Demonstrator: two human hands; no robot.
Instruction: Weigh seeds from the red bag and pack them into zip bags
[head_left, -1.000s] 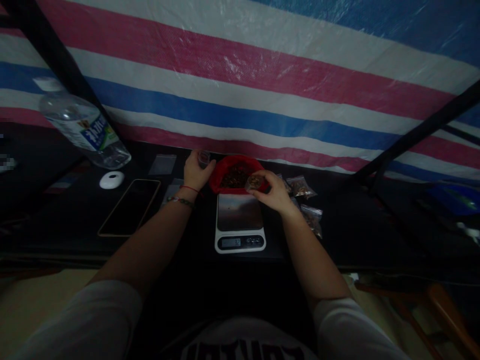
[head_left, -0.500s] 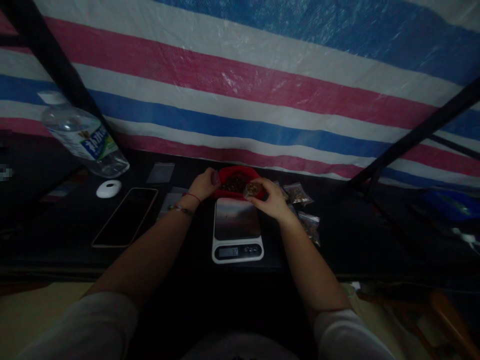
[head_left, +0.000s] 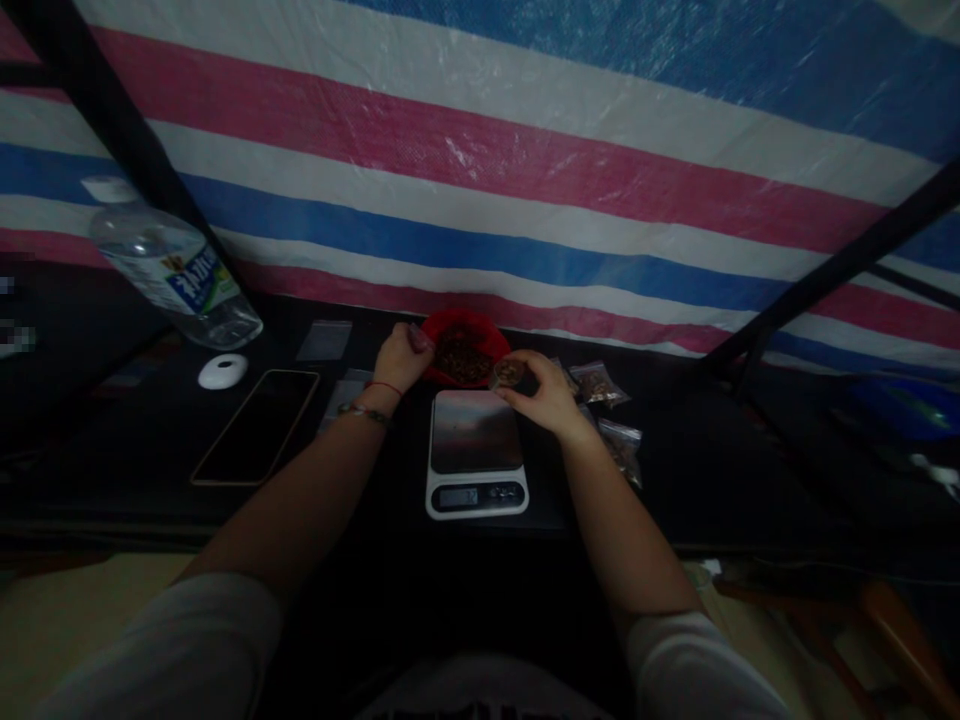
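My left hand (head_left: 403, 356) is closed at the left rim of a red bowl (head_left: 491, 334), which holds many small dark brown pieces. Something pinkish and shiny shows by its fingertips, too dim to name. Between the thumb and fingers of my right hand (head_left: 544, 392) is a small clear cup (head_left: 507, 374) with brown pieces inside, at the bowl's right front edge. In front of the bowl lies a white kitchen scale (head_left: 476, 440) with a bare dark plate and a lit display. Small zip bags (head_left: 598, 384) filled with brown pieces are beside my right hand.
Flat clear zip bags (head_left: 325, 340) rest left of my left hand. Farther left are a phone (head_left: 256, 427), a white oval case (head_left: 223, 371) and a large clear bottle (head_left: 176, 265). A striped plastic sheet (head_left: 525, 190) hangs behind the black table.
The red bowl has shifted away and slightly left together with my left hand. My right hand keeps the cup at nearly the same place.
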